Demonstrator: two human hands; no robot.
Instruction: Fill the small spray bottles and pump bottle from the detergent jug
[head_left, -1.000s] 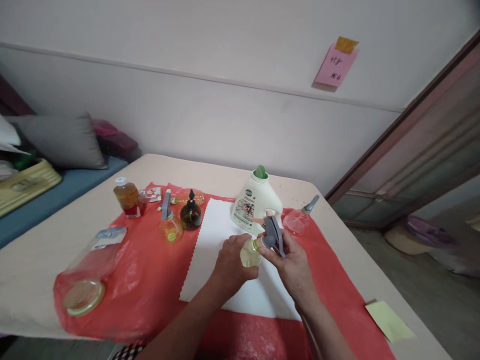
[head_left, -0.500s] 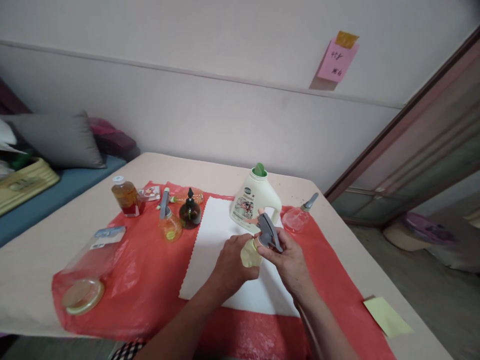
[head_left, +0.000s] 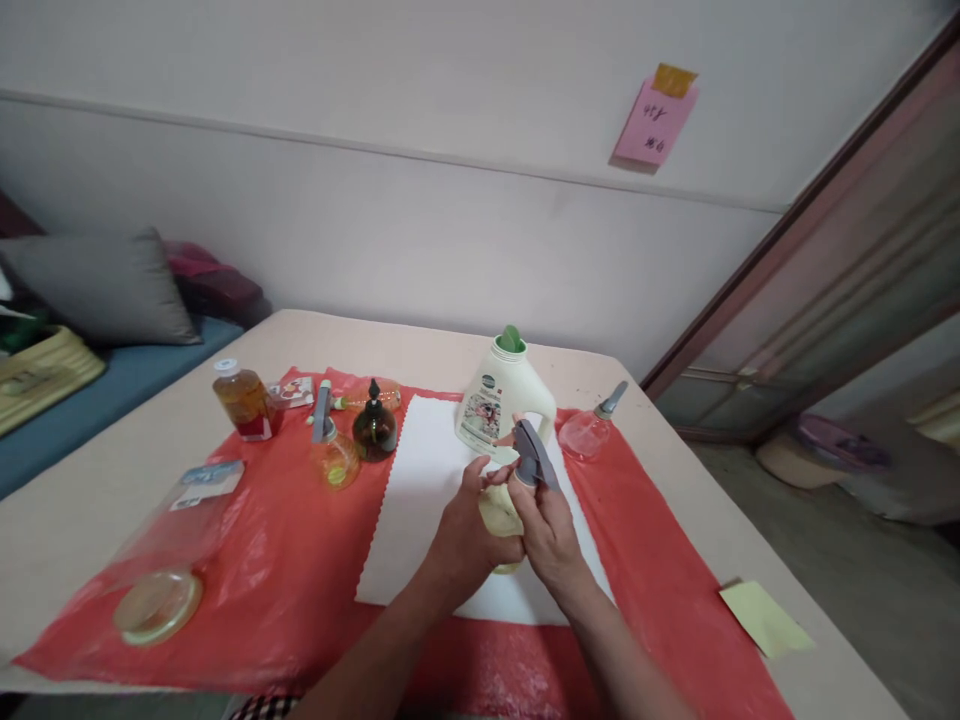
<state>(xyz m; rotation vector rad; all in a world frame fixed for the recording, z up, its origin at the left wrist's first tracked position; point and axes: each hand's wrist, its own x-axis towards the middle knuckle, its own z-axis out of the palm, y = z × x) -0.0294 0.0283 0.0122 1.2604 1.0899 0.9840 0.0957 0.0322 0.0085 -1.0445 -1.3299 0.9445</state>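
Note:
A small spray bottle (head_left: 500, 511) with a pale yellow body is held over the white cloth (head_left: 409, 500). My left hand (head_left: 471, 530) wraps around its body, partly covering it. At the neck, my right hand (head_left: 551, 525) grips the grey spray head (head_left: 529, 455), thumb in front. The head looks seated on the neck, but my fingers hide whether it is fastened. Just behind the hands stands a pale green detergent jug (head_left: 504, 390) with a green spout and no cap on it.
A red plastic sheet (head_left: 292, 580) covers much of the table. To the left are an orange spray bottle (head_left: 335, 455), a dark pump bottle (head_left: 374, 425), an amber bottle (head_left: 244, 400) and a round lid (head_left: 158, 606). A clear spray bottle (head_left: 589, 432) stands right of the jug.
The spray bottle has gone from tilted to more upright. My right hand has shifted lower on the spray head and neck, closer to my left hand. The view has turned slightly.

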